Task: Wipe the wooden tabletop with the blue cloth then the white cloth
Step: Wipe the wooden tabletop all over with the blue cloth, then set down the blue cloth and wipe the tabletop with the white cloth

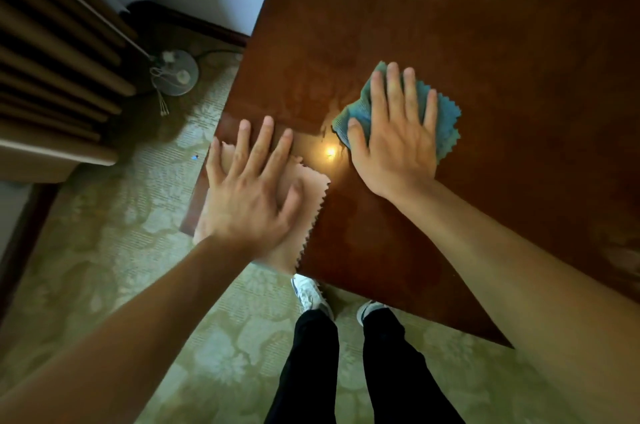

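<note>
The dark wooden tabletop (467, 25) fills the upper right of the head view. My right hand (398, 136) lies flat with straight fingers on the blue cloth (448, 122), pressing it onto the wood. My left hand (249, 188) lies flat with spread fingers on the white cloth (308, 215), which looks pale pink in this light and sits at the table's near left corner, hanging slightly over the edge. Between the two cloths a bright spot of light (330, 151) reflects off the wood, with damp smears around it.
Green patterned carpet (138, 267) covers the floor. A fan base (176, 71) with a cord stands on the floor left of the table, next to slatted wooden furniture (52, 59). My legs and white shoes (311, 295) stand by the table's near edge.
</note>
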The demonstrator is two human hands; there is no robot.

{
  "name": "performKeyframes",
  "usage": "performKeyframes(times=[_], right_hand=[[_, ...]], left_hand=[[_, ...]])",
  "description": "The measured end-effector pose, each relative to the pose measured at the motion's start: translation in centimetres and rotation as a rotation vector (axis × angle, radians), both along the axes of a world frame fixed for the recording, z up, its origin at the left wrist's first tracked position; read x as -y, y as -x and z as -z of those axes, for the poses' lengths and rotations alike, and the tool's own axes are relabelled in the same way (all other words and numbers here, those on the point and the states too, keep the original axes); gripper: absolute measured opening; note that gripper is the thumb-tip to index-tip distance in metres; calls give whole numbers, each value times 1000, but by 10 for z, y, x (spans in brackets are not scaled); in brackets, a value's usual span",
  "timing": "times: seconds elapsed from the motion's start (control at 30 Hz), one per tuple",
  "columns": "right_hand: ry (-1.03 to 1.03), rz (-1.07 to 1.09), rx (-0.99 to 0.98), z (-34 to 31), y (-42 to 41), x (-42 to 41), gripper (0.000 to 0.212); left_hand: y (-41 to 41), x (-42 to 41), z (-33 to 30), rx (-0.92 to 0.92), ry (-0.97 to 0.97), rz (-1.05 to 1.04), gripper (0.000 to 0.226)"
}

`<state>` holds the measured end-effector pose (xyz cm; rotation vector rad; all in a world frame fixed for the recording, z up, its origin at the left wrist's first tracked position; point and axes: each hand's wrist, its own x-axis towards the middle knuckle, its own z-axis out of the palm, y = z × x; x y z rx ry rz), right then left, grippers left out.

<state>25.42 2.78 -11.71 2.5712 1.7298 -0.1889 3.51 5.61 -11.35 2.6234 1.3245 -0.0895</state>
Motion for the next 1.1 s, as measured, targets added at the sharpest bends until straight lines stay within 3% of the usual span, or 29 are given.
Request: performKeyframes(times=[0.47,0.67,0.93,1.03,1.1], right_hand=[[-27,-163,-11,5,62,-78,75],[-42,-250,-44,4,90,-86,76],[-63,-250,-533,-16,71,-87,61],[-212,-120,-782,-24,68,-71,52],[-338,-31,-810,-27,66,-48,45]], left_hand=[[3,-3,-17,58,111,-70,86],[33,30,-22,92,69,-86,71],[18,44,-9,-15,67,32,70],[10,51,-6,-46,81,2,72],[6,56,-6,-51,88,-2,71]])
